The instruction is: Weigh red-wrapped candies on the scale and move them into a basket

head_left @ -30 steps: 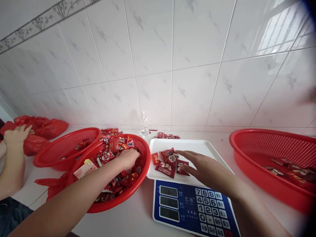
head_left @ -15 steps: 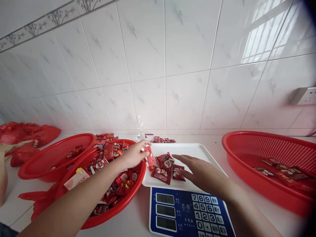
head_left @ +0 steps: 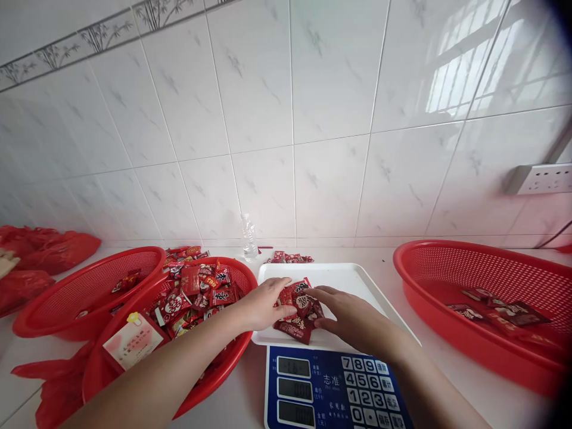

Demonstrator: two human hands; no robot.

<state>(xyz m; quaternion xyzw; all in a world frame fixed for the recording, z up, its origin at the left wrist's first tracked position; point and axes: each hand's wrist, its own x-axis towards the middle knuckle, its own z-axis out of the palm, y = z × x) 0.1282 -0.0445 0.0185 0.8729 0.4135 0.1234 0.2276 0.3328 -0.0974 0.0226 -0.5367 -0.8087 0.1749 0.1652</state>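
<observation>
Several red snack packets [head_left: 295, 328] lie heaped on the white scale tray [head_left: 353, 275]. My left hand [head_left: 270, 304] is at the left side of the heap, thumb and fingers curved around packets there. On the right side, my right hand [head_left: 344, 310] touches the heap, its thumb and fingers curved around the packets' edge. Below the tray is the blue scale panel [head_left: 333, 387] with number keys and three displays. Under my left forearm, a red basket [head_left: 243, 339] holds many red packets and a pale card [head_left: 133, 341].
At the left are another red basket [head_left: 44, 316] with few packets and red plastic bags [head_left: 58, 247], with part of another person's hand [head_left: 6, 262]. A red basket [head_left: 447, 322] with packets stands right. A clear bottle [head_left: 249, 237] and small packets [head_left: 290, 258] are near the wall.
My left hand has moved right and down from the tray's left edge onto the heap, bringing a red packet along. My right hand has closed in on the heap. The view has shifted slightly.
</observation>
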